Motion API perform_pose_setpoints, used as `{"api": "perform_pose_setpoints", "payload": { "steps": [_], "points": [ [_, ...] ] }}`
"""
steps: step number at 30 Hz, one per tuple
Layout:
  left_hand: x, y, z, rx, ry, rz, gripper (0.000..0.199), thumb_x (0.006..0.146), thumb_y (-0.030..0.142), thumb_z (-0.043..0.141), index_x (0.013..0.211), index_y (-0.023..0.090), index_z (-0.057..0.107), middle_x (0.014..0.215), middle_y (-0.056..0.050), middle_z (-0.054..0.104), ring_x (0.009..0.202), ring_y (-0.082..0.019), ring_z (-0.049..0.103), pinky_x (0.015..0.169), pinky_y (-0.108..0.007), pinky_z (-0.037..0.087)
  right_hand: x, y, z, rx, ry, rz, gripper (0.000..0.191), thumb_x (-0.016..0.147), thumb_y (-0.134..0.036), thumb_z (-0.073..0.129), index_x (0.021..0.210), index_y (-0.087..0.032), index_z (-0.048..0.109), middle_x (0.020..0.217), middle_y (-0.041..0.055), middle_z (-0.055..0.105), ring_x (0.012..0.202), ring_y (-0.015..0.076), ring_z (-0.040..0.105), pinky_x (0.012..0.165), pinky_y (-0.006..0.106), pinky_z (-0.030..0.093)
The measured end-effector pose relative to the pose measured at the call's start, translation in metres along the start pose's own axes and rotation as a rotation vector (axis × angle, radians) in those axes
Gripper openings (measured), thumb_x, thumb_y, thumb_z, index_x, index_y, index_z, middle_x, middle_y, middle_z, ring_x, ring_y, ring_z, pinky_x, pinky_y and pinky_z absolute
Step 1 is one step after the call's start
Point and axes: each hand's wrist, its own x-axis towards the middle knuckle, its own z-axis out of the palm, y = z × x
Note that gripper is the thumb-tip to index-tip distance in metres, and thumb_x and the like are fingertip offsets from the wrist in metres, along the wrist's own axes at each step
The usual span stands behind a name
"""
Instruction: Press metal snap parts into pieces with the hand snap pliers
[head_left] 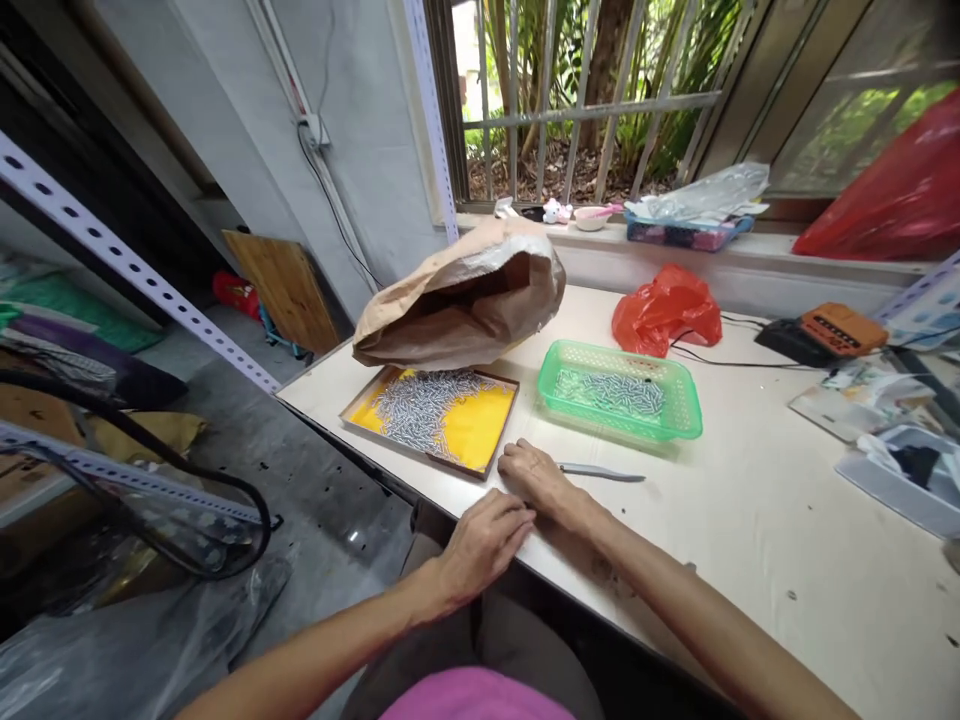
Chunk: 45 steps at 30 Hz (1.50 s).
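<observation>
My left hand (486,540) is at the table's front edge, its fingers curled and pressed together. Just beyond it my right hand (538,480) rests on the tabletop with bent fingers, by the near right corner of a shallow tray (491,462). Whatever either hand may hold is hidden. A heap of small silvery metal pieces, screw-like in shape (420,410), covers much of the tray's yellow bottom. To the right, a green plastic basket (622,432) contains more such pieces. A grey knife-like tool (604,472) lies beside my right hand.
Behind the tray a large brown paper sack (465,335) lies with its mouth towards me. A red plastic bag (667,308), an orange and black charger-like device (832,332) and a grey bin (904,485) occupy the table's back and right. Perforated metal posts (135,262) stand left.
</observation>
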Motion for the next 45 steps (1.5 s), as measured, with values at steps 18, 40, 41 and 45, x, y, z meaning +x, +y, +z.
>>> {"api": "perform_pose_setpoints", "payload": {
  "steps": [18, 40, 41, 45],
  "points": [
    [0.162, -0.133, 0.013, 0.159, -0.056, -0.802, 0.019, 0.084, 0.025, 0.059, 0.088, 0.010, 0.069, 0.100, -0.018, 0.068, 0.099, -0.029, 0.064, 0.080, -0.034, 0.046, -0.065, 0.074, -0.067, 0.065, 0.638, 0.306, 0.029, 0.094, -0.029, 0.043, 0.109, -0.020, 0.065, 0.106, 0.0115, 0.061, 0.094, 0.0234, 0.060, 0.083, 0.036, 0.048],
    [0.056, -0.086, -0.066, -0.629, -0.029, -0.857, 0.035, 0.066, 0.042, 0.079, 0.066, 0.013, 0.060, 0.045, 0.003, 0.056, 0.039, -0.008, 0.053, 0.041, -0.018, 0.043, 0.048, -0.002, -0.028, 0.974, 0.293, 0.189, 0.018, 0.080, -0.030, 0.056, 0.070, -0.016, 0.064, 0.058, 0.0004, 0.063, 0.054, 0.0120, 0.059, 0.052, 0.022, 0.043],
    [0.056, -0.086, -0.068, -0.691, -0.055, -0.875, 0.036, 0.067, 0.043, 0.079, 0.066, 0.012, 0.060, 0.046, 0.003, 0.057, 0.040, -0.008, 0.053, 0.042, -0.018, 0.043, 0.049, -0.002, -0.025, 1.048, 0.272, 0.201, 0.019, 0.080, -0.031, 0.056, 0.070, -0.016, 0.064, 0.058, 0.0003, 0.063, 0.053, 0.0119, 0.059, 0.053, 0.022, 0.045],
    [0.057, -0.086, -0.073, -0.808, 0.011, -0.948, 0.029, 0.074, 0.037, 0.075, 0.071, 0.011, 0.062, 0.053, 0.002, 0.060, 0.042, -0.006, 0.054, 0.047, -0.017, 0.046, 0.055, 0.005, -0.014, 1.161, 0.320, 0.298, 0.023, 0.083, -0.035, 0.056, 0.077, -0.015, 0.065, 0.064, 0.0020, 0.066, 0.056, 0.0125, 0.061, 0.057, 0.025, 0.050]
  ]
}}
